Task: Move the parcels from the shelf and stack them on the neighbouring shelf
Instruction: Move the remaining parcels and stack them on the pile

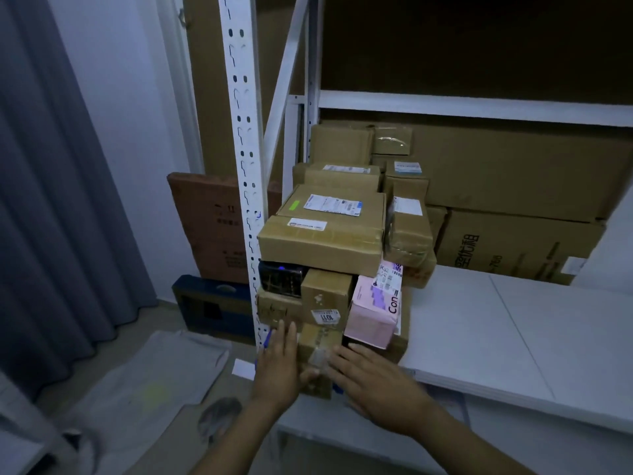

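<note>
Head view: small brown parcel (318, 351) sandwiched between both grips at the front foot of the stack on the shelf (479, 337).
Left grip (278, 363) flat against its left side, right grip (375, 382) flat against its right, fingers straight, pressing, not curled; long axis seemingly front-to-back; taped cardboard, below the pink box (373, 311).

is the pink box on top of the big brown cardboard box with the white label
No, the pink box sits lower, under the right end of the big brown cardboard box.
</note>
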